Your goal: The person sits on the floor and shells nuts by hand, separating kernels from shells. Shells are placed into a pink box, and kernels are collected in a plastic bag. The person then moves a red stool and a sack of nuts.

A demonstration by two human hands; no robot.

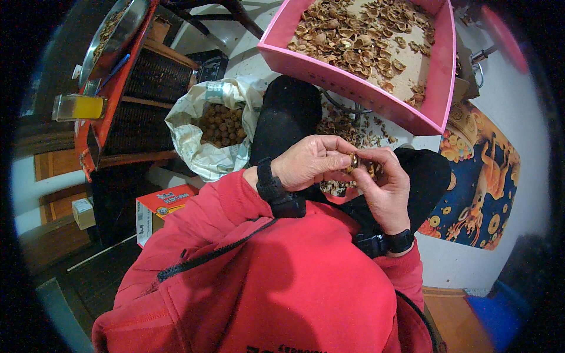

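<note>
My left hand (304, 163) and my right hand (388, 185) meet in front of my lap. Between their fingertips is a small brown cracked walnut piece (353, 163), largely covered by the fingers. Both thumbs press against it. Under the hands, walnut fragments (335, 187) lie in something reddish, partly hidden. Beyond my knees stands a pink box (353, 95) holding many broken walnut shells (353, 48). To the left of my leg, an open white woven sack (185, 145) contains whole round walnuts (223, 125).
Shell debris (348, 125) is scattered on the floor between my knees. At left, a red-edged table (115, 95) carries a metal bowl (93, 57) and a cup of yellow drink (81, 107). A red carton (165, 200) sits by my left elbow. A deer-printed mat (481, 185) lies at right.
</note>
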